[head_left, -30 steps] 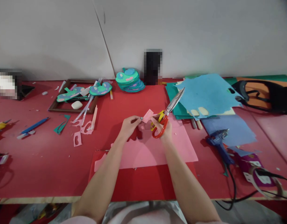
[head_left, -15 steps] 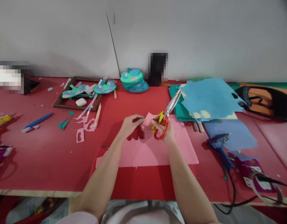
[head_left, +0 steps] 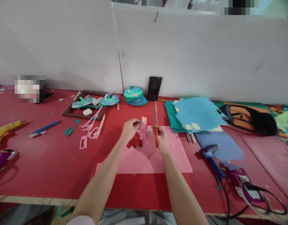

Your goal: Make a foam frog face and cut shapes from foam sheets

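My left hand (head_left: 131, 128) pinches a small pink rectangle of felt or foam sheet (head_left: 144, 122) by its left edge. In my right hand (head_left: 161, 134) is a pair of scissors (head_left: 156, 136) with red and yellow handles, its blades pointing up and away, seen edge-on. Beneath both hands a larger pink sheet (head_left: 158, 161) lies on the red work surface, with a ragged cut-out along its far left side. Between the hands, the scissors stand apart from the small pink piece.
Teal cut-out shapes (head_left: 135, 97) are stacked by a phone (head_left: 154, 88) against the wall. A brown frame (head_left: 68, 113) holds pens and shapes at left. Blue sheets (head_left: 200, 112) lie at right, near a blue glue gun (head_left: 213, 159) with a cord. Pink scraps (head_left: 83, 142) lie left.
The small pink piece has come upright in my left hand, apart from the scissors. The scissors have turned from slanting right to pointing straight away. The head view has tilted up.
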The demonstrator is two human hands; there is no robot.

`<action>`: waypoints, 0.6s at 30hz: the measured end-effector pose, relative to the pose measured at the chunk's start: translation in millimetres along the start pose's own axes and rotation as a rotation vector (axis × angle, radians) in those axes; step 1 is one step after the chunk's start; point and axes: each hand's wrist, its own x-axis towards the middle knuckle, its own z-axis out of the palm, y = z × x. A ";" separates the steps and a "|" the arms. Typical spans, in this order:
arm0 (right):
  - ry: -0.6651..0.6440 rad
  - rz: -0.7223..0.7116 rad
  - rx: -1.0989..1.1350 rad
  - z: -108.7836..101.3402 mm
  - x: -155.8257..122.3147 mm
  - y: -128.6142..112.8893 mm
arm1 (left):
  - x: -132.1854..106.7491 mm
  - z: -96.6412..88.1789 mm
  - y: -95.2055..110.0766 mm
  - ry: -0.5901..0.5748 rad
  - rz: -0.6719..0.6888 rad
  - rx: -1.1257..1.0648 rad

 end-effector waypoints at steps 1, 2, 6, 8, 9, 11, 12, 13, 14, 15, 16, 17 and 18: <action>-0.004 -0.013 0.005 0.5 -1.6 -0.6 | 5.2 -3.9 7.9 0.037 0.016 0.001; -0.015 -0.017 0.014 1.0 -3.1 -0.4 | 10.2 -8.0 16.3 0.105 0.045 0.001; -0.123 -0.021 0.044 0.9 -6.9 5.9 | 20.9 -19.1 44.7 0.211 0.138 -0.106; -0.176 -0.059 0.036 0.9 -7.3 9.1 | 20.2 -19.1 49.0 0.181 0.130 -0.181; -0.194 -0.078 0.035 1.5 -7.2 10.2 | 19.5 -18.3 48.6 0.146 0.124 -0.195; -0.204 -0.091 0.044 4.0 -6.8 11.5 | 19.3 -17.6 44.7 0.093 0.111 -0.203; -0.193 -0.088 0.056 5.7 -6.4 12.0 | 20.2 -18.3 42.3 0.079 0.114 -0.203; -0.177 -0.081 0.069 7.6 -5.8 12.6 | 21.8 -19.9 40.0 0.073 0.113 -0.211; -0.157 -0.075 0.080 9.5 -5.1 13.2 | 24.1 -22.3 38.0 0.071 0.109 -0.226; -0.139 -0.071 0.089 11.1 -4.1 13.9 | 26.7 -25.3 36.3 0.075 0.101 -0.249; -0.128 -0.073 0.094 12.6 -2.9 14.6 | 29.5 -28.6 34.7 0.081 0.087 -0.273; -0.128 -0.081 0.090 13.8 -1.5 15.1 | 32.1 -31.9 33.1 0.084 0.071 -0.292; -0.134 -0.094 0.075 15.0 -0.2 15.4 | 34.5 -34.8 31.5 0.083 0.055 -0.306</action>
